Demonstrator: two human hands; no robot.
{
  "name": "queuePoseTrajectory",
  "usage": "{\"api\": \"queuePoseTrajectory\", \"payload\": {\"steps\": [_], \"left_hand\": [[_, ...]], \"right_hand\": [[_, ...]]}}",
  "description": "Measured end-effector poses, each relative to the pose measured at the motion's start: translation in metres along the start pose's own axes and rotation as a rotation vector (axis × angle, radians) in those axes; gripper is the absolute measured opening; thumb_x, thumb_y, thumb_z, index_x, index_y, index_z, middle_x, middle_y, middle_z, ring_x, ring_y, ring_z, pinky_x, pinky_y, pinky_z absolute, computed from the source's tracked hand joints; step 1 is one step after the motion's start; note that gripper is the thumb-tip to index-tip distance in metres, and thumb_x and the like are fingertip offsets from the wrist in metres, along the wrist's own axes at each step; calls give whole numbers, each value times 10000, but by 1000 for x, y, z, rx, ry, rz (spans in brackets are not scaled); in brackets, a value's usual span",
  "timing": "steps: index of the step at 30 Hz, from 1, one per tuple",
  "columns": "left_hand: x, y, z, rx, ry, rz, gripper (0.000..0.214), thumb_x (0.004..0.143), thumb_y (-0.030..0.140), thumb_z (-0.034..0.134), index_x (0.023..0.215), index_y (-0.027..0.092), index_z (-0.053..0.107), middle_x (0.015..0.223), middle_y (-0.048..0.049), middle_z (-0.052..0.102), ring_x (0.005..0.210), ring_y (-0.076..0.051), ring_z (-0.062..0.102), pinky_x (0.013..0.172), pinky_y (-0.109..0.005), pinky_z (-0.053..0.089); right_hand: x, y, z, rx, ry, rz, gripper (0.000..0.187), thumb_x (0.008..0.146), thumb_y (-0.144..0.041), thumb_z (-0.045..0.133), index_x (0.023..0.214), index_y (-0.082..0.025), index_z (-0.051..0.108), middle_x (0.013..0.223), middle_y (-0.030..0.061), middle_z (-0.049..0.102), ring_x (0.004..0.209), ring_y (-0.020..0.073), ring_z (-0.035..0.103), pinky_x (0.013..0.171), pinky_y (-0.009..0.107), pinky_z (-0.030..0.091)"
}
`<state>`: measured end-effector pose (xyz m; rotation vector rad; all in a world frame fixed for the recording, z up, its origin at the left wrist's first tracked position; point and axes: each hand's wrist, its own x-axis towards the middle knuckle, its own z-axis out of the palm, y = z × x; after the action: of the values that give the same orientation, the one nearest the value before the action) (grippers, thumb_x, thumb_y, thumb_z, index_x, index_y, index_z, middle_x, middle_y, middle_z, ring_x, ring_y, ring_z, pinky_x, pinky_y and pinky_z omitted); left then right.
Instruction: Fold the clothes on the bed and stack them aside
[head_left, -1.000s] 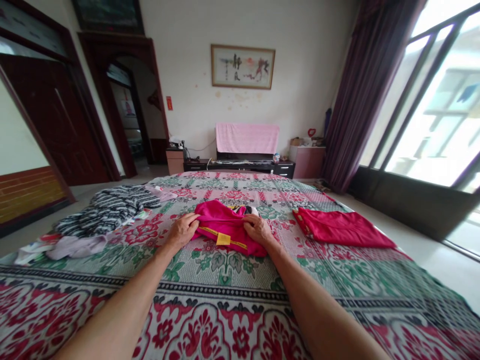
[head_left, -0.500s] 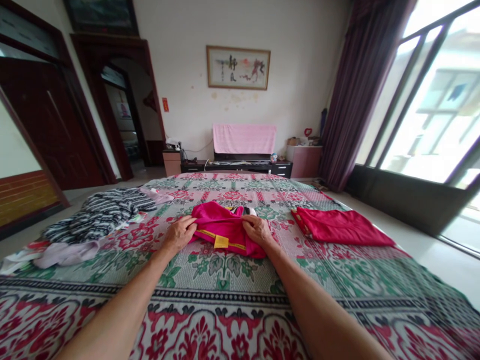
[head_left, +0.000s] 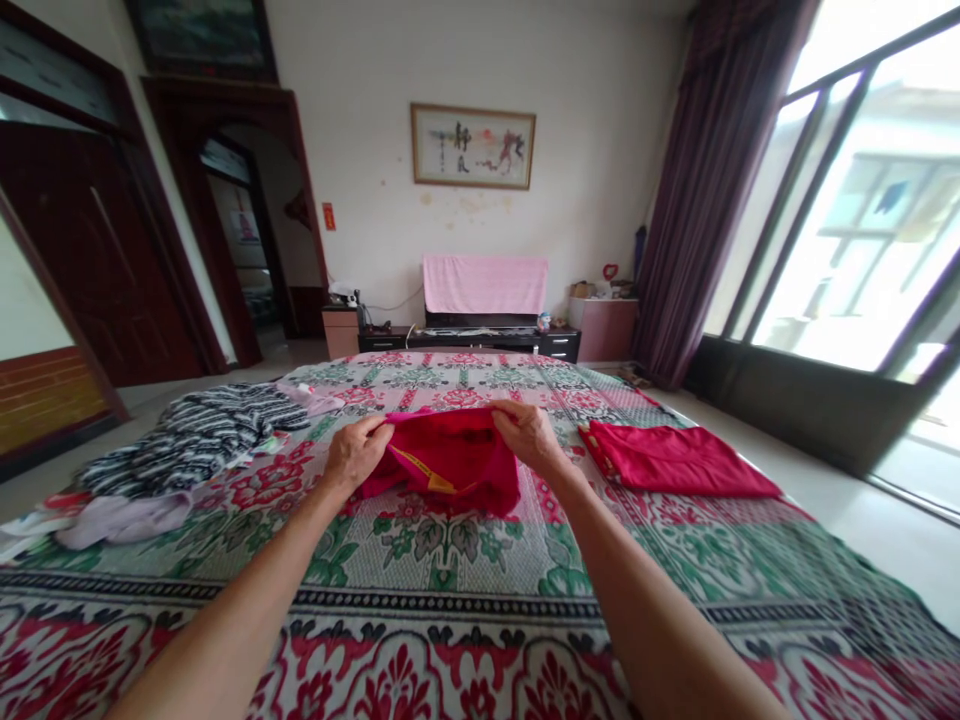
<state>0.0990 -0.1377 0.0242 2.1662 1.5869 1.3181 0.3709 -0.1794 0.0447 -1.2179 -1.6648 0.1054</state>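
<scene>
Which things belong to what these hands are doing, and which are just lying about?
In use:
pink garment, held by left hand and right hand
floral cover, beneath it

Apparently just lying about:
striped cloth
folded red cloth
pink towel

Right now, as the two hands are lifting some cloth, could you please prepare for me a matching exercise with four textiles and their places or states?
Column one
1. Pink towel
2. Magenta garment with yellow strip
3. Black-and-white striped garment
4. Plain red cloth

Column two
A. Folded flat, beyond the right hand to the person's right
B. Heaped loosely on the person's left
C. Draped by the far wall, below the framed picture
D. Held open between the fingers of the left hand and the right hand

Right pairs: 1-C, 2-D, 3-B, 4-A.
</scene>
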Motion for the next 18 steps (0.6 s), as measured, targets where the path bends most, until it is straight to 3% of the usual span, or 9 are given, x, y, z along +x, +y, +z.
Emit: {"api": "queuePoseTrajectory", "payload": {"steps": [3, 6, 10, 13, 18], "left_hand": [[-3, 10, -2, -83, -115, -68, 380, 778, 477, 426, 676, 185, 646, 561, 13, 576, 630, -169, 554, 593, -238, 406], [-7, 14, 5, -114, -142, -81, 365, 756, 477, 439, 591, 186, 586, 507, 27, 486, 563, -142, 478, 535, -231, 341], [-9, 24, 13, -173, -152, -96, 338, 747, 458, 456, 572, 187, 556, 501, 35, 454, 535, -126, 436, 519, -225, 313], [-10, 35, 13, -234, -182, -65, 321, 751, 444, 476, 597, 182, 583, 519, 37, 480, 539, -120, 440, 526, -220, 325], [-11, 46, 9, -327, -260, 8, 309, 771, 423, 510, 736, 170, 684, 595, 26, 593, 580, -130, 506, 552, -220, 374]], "right_hand": [[1, -12, -6, 9, -126, 35, 279, 802, -235, 481, 890, -198, 743, 667, 0, 677, 643, 149, 605, 633, 253, 454], [-8, -20, 0, 28, -366, 55, 299, 799, -316, 541, 1025, -205, 704, 762, 12, 696, 663, 138, 604, 611, 242, 445], [-25, -31, 21, -40, -637, 100, 740, 669, -518, 699, 1322, -232, 499, 949, 64, 692, 800, 199, 624, 664, 287, 463], [-34, -36, 39, -129, -590, 103, 870, 571, -582, 749, 1299, -185, 484, 1012, 110, 654, 875, 244, 599, 720, 334, 465], [-32, -34, 52, -159, -329, 10, 509, 678, -442, 697, 1099, -183, 572, 1021, 91, 591, 850, 192, 540, 731, 314, 438]]}}
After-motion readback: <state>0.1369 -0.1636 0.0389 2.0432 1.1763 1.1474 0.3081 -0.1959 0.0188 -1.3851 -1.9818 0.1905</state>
